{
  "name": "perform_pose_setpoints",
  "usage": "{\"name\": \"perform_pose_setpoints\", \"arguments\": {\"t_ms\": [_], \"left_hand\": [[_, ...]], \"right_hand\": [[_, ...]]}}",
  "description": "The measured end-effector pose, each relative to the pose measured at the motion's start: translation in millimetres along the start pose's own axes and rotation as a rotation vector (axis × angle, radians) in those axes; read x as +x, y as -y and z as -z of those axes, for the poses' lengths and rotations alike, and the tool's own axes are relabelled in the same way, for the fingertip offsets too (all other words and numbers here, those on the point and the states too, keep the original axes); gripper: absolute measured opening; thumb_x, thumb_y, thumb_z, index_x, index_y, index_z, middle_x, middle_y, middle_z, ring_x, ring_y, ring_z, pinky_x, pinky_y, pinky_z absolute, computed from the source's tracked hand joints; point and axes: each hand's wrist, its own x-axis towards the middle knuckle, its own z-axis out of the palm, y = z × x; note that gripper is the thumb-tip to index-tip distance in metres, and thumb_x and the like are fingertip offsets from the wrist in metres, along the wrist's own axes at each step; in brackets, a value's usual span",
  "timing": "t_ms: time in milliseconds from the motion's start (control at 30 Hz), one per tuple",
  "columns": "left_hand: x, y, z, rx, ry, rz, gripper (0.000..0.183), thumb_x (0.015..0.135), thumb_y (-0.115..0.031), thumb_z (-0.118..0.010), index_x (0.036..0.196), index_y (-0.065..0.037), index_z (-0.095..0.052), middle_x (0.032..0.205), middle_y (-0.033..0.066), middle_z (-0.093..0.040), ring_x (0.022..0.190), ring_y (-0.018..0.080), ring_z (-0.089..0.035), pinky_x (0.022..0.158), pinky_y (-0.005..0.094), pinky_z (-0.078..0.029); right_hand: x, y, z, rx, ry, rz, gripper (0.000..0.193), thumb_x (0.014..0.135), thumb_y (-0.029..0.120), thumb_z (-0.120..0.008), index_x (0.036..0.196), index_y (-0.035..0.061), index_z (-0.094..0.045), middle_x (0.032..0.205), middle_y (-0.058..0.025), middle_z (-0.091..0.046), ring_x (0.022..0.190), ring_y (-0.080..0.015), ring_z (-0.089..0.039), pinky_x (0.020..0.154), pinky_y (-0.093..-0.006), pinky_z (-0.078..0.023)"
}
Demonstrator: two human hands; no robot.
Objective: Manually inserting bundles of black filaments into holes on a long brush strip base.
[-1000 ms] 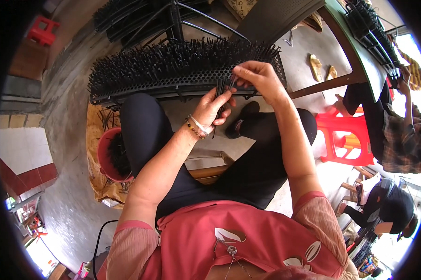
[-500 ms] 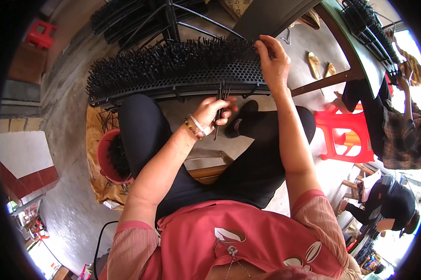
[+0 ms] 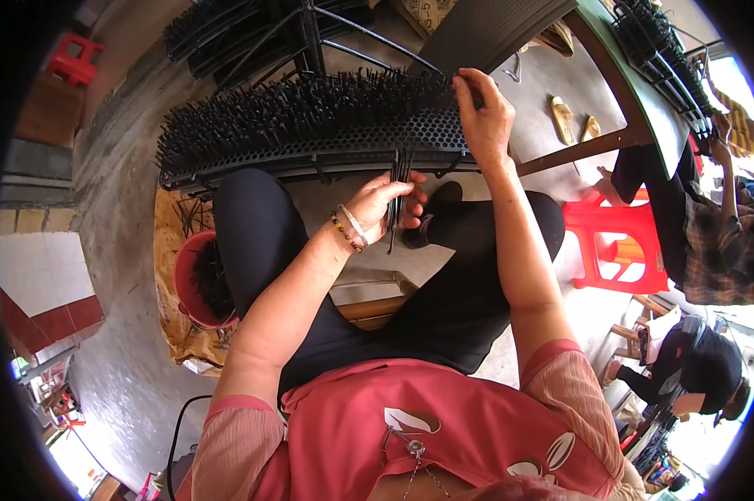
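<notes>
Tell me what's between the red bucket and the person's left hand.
The head view shows the black-trousered left leg between the red bucket and left hand.

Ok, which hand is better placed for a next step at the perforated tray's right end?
Probably the right hand: it is up at that end of the perforated tray. The left hand is occupied holding thin black sticks.
</notes>
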Motion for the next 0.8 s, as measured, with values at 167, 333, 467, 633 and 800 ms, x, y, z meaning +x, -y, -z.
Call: {"name": "perform_pose_setpoints", "arguments": {"t_ms": [167, 333, 467, 633, 800], "left_hand": [[0.0, -0.5, -1.1, 0.023, 0.011, 0.036, 0.025, 0.090, -0.015, -0.048, 0.115, -0.008, -0.050, 0.090, 0.0083, -0.059, 0.075, 0.0154, -0.061, 0.062, 0.0297, -0.056], [2.3, 0.7, 4.0, 0.068, 0.045, 0.072, 0.024, 0.090, -0.015, -0.047, 0.113, -0.009, -0.051, 0.088, 0.0073, -0.057, 0.060, 0.0101, -0.051, 0.044, 0.0193, -0.039], [4.1, 2.2, 4.7, 0.057, 0.035, 0.057, 0.023, 0.090, -0.014, -0.047, 0.112, -0.008, -0.051, 0.085, 0.0074, -0.055, 0.056, 0.0073, -0.041, 0.041, 0.0168, -0.028], [3.8, 0.2, 4.9, 0.056, 0.047, 0.016, 0.023, 0.093, -0.017, -0.046, 0.113, -0.008, -0.052, 0.084, 0.0068, -0.055, 0.055, 0.0062, -0.039, 0.039, 0.0153, -0.026], [3.6, -2.3, 3.2, 0.042, 0.029, 0.007, 0.024, 0.095, -0.022, -0.046, 0.113, -0.008, -0.053, 0.084, 0.0061, -0.054, 0.056, 0.0060, -0.039, 0.039, 0.0149, -0.027]], "right_hand": [[0.6, -3.3, -5.1, -0.115, -0.043, 0.120, 0.015, 0.082, 0.008, -0.067, 0.095, 0.0023, -0.063, 0.078, -0.0089, -0.067, 0.070, -0.0113, -0.064, 0.065, -0.0244, -0.050], [3.3, 1.5, -8.4, -0.149, -0.029, 0.147, 0.015, 0.081, 0.008, -0.068, 0.095, 0.0022, -0.064, 0.077, -0.0088, -0.067, 0.068, -0.0122, -0.064, 0.063, -0.0241, -0.050], [4.3, 5.1, -8.8, -0.058, -0.039, -0.007, 0.016, 0.080, 0.009, -0.069, 0.094, 0.0017, -0.064, 0.077, -0.0095, -0.068, 0.069, -0.0141, -0.065, 0.064, -0.0245, -0.050], [5.8, -0.5, -5.7, -0.148, 0.004, 0.065, 0.016, 0.081, 0.010, -0.069, 0.093, 0.0012, -0.064, 0.079, -0.0105, -0.068, 0.071, -0.0135, -0.066, 0.065, -0.0250, -0.050], [4.6, -3.5, -1.2, -0.130, -0.034, 0.043, 0.016, 0.081, 0.011, -0.069, 0.093, 0.0019, -0.065, 0.079, -0.0114, -0.068, 0.072, -0.0155, -0.066, 0.066, -0.0264, -0.051]]}}
